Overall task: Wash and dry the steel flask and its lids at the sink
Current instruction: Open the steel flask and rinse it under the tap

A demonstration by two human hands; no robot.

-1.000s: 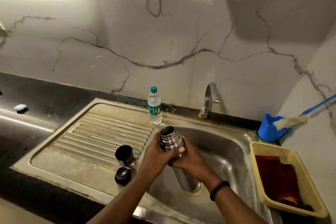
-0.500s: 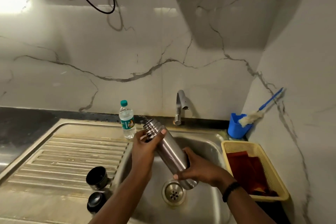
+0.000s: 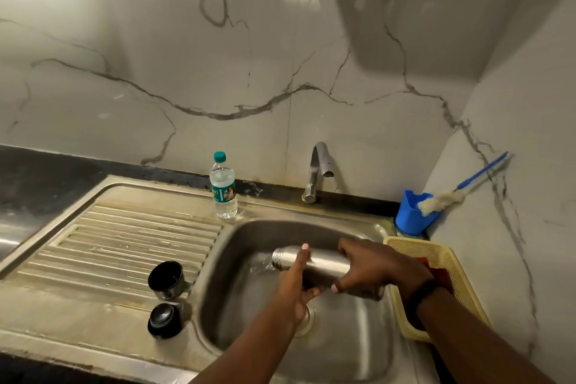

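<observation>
since the earlier frame the steel flask was tipped from a slant to nearly level over the sink, open mouth swung to the left and water spilling from it into the basin.

left hand gripped the flask near the neck, fingers curled under and thumb laid over the top. right hand wrapped the body toward the base, fingers clamped round it, thumb tip showing beneath. judged: two-handed hold kept the wet steel from slipping while rinse water was poured out; mouth was aimed low so it drained inside the basin.

left of the left fingers, on the ribbed drainboard, sat the cup lid mouth up and, nearer the person, the stopper lid; both apart from the flask, likely parked there awaiting their wash.

beyond the fingers stood a plastic water bottle, green label, writing partly readable, "eri" at most. tap behind, no flow seen. right of the right hand, a yellow basket with a red cloth, probably for drying; behind it a blue holder with a brush.
</observation>
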